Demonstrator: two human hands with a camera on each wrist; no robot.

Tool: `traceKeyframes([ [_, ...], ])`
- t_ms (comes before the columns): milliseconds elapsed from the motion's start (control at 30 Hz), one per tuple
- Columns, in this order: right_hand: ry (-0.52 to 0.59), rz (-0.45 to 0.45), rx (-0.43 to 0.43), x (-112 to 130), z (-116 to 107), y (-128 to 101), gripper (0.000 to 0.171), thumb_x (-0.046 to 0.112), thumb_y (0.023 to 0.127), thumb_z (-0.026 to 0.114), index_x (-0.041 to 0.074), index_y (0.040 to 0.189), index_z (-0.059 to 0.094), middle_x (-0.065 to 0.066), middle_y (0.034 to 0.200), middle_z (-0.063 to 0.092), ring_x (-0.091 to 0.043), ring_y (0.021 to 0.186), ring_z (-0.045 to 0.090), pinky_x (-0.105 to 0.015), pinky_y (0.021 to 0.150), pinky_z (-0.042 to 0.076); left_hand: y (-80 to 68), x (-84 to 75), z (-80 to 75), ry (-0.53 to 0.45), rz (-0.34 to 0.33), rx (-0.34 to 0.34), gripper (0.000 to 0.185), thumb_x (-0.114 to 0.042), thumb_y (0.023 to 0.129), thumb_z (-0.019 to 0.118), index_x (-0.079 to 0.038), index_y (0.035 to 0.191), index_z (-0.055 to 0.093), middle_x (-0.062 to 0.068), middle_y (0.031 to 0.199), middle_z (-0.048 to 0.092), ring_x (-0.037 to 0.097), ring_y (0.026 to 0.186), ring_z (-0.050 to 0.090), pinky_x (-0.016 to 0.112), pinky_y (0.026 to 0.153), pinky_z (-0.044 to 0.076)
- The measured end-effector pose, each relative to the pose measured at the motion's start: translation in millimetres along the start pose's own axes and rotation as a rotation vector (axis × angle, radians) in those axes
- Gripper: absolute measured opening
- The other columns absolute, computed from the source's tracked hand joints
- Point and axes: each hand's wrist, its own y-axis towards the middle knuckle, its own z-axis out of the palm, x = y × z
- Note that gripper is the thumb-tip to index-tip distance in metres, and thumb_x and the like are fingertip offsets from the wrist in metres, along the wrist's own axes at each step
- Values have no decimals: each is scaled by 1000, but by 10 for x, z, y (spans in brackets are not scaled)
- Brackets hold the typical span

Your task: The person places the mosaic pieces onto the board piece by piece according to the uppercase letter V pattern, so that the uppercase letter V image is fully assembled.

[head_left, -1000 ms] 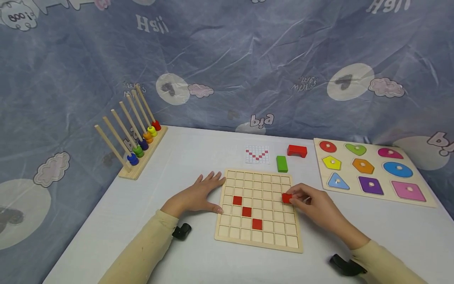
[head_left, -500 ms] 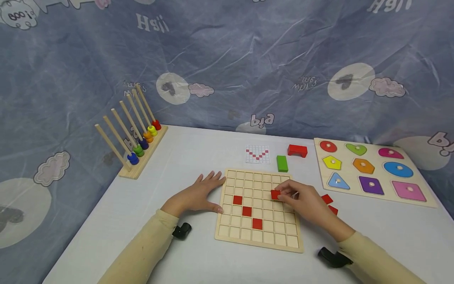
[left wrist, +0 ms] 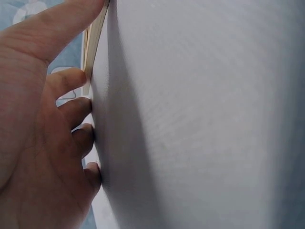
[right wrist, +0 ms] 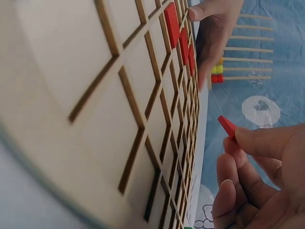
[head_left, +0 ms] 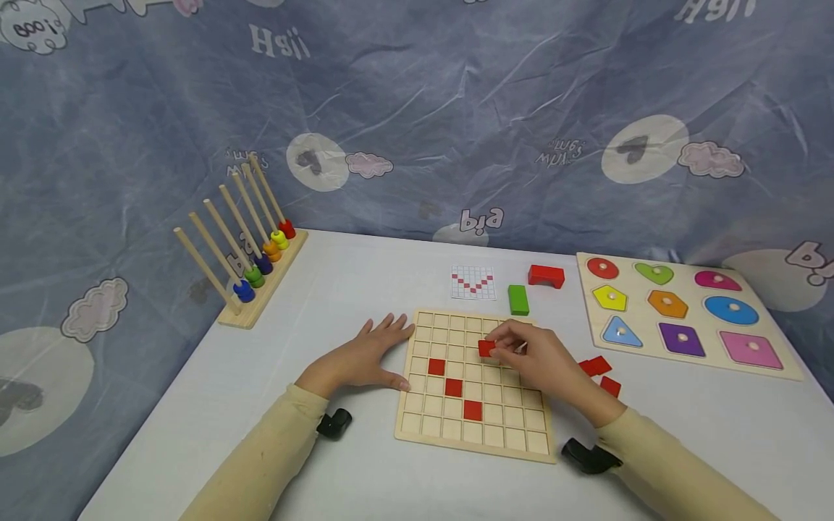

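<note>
A wooden grid board (head_left: 417, 427) lies on the white table, with three red square tiles seated in its cells along a diagonal; the middle tile (head_left: 453, 388) is one of them. Between thumb and fingertips my right hand (head_left: 537, 358) pinches another red square tile (head_left: 486, 349) over the upper middle of the board. The right wrist view shows this pinched tile (right wrist: 227, 127) tilted and apart from the grid. At the board's left edge my left hand (head_left: 365, 358) rests with fingers spread, its thumb and index finger touching the rim.
Several loose red tiles (head_left: 610, 386) lie right of the board. Behind it are a printed pattern card (head_left: 473, 283), a green block (head_left: 518, 300) and a red arch block (head_left: 546, 276). A shape puzzle board (head_left: 691, 318) lies at right; a peg stand (head_left: 263, 289) with coloured beads stands at left.
My right hand has moved left across the board with the pinched red tile, from its right edge to the upper middle. Loose tiles behind the hand have come into view. My left hand stays put.
</note>
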Motion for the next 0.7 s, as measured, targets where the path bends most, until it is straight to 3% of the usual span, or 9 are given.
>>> traceKeyframes([
  [700,66,-17,91,229,325,339,14,16,94,74,17,108,73,7,88,67,-13,82,63,-32,75,54,3,-16,-6,-8,-14,2,108,-55,77,84,-17,162,29,5,170,15,25,157,4,51,126,1],
])
